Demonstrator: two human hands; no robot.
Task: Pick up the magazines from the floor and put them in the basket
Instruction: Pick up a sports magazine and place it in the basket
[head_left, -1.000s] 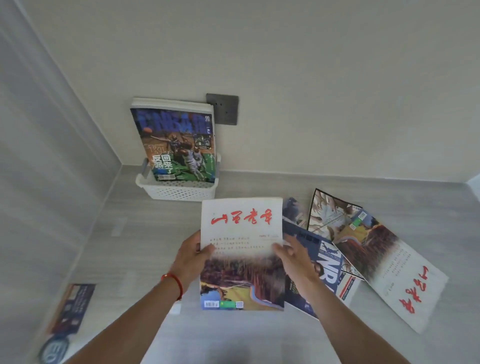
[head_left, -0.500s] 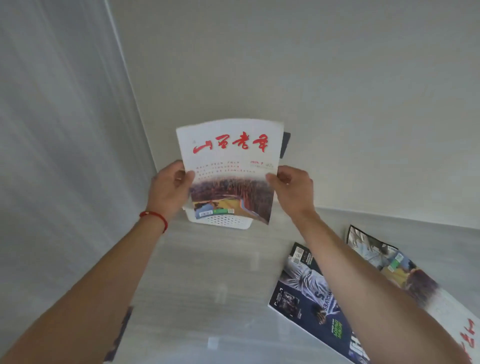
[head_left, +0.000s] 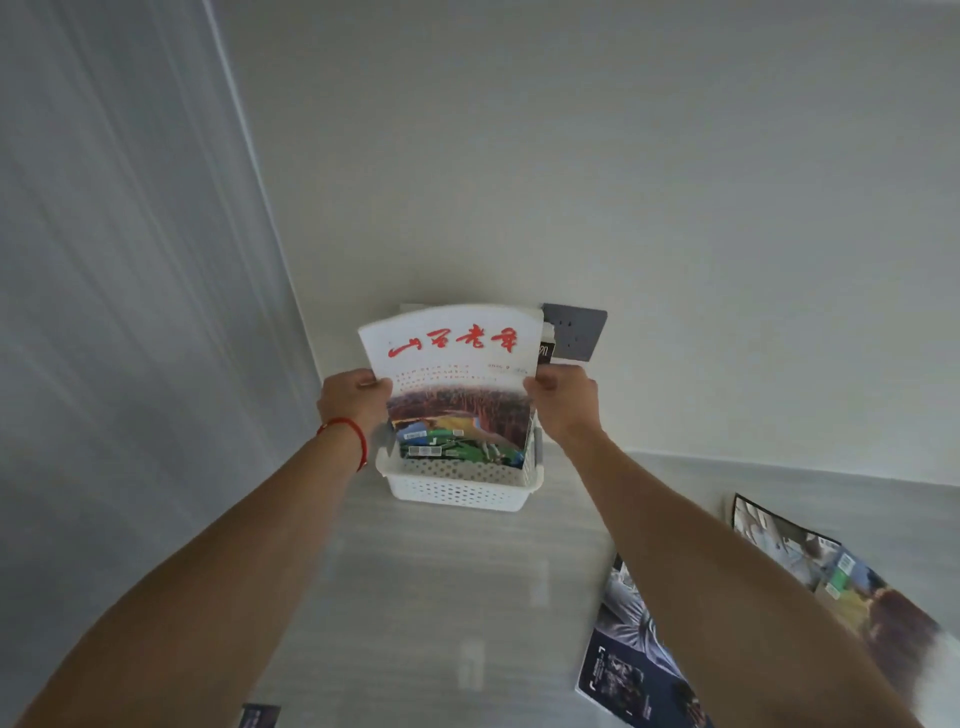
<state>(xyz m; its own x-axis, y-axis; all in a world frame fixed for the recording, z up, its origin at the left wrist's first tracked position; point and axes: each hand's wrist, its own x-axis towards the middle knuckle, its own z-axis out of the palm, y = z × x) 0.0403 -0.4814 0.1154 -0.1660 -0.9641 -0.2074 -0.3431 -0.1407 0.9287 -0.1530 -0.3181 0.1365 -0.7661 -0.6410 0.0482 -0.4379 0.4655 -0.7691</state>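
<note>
left hand (head_left: 355, 400) and right hand (head_left: 563, 402) each pinch a side edge of white magazine (head_left: 451, 379) | lower edge entering basket (head_left: 457, 486) | risk: floppy cover buckles against magazines already inside, or light basket tips

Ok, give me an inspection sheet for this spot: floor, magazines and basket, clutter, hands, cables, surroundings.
Surface: pale wood-grain floor, bare in the middle.
Job's things: white perforated basket against the wall, with a magazine already standing in it; the white magazine with red lettering is held upright, its lower edge inside the basket. A dark blue magazine and an overlapping magazine lie on the floor to the right.
Clutter: part of a printed item at the bottom edge, too cropped to identify.
Hands: left hand and right hand grip the white magazine's side edges.
Cables: nothing seen.
Surroundings: room corner; grey wall socket behind the basket.
</note>
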